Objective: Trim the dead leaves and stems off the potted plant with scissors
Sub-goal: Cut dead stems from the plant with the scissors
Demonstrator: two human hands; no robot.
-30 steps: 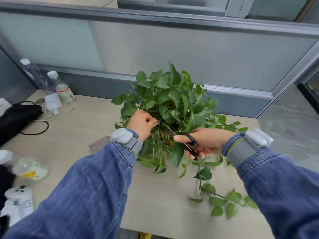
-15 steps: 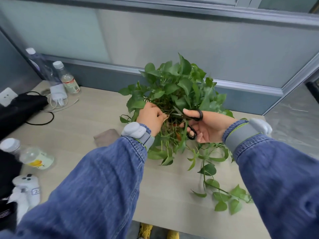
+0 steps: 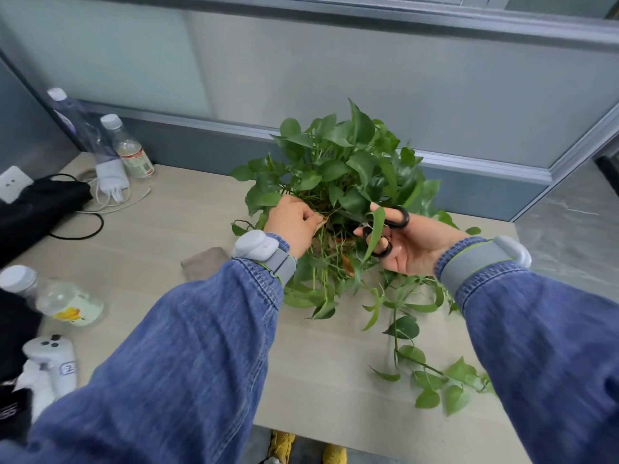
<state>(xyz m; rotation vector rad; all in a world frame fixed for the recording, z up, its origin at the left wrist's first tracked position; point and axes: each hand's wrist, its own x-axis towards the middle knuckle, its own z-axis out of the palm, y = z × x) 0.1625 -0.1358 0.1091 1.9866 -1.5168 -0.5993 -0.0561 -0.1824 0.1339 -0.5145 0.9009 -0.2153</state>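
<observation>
At centre frame, my left hand (image 3: 294, 222) pinches a dry brown leaf (image 3: 320, 222) taut inside the leafy green potted plant (image 3: 341, 169) so my right hand (image 3: 415, 244), fingers gripping the black-handled scissors (image 3: 385, 229), can snip its stem cleanly.

Head-worn view, forward and down, close over desk (image 3: 187, 229)

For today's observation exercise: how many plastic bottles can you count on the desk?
3: a tall bottle and a shorter bottle stand at the far left by the partition; a third bottle lies at the near left edge. Others may be hidden.
</observation>
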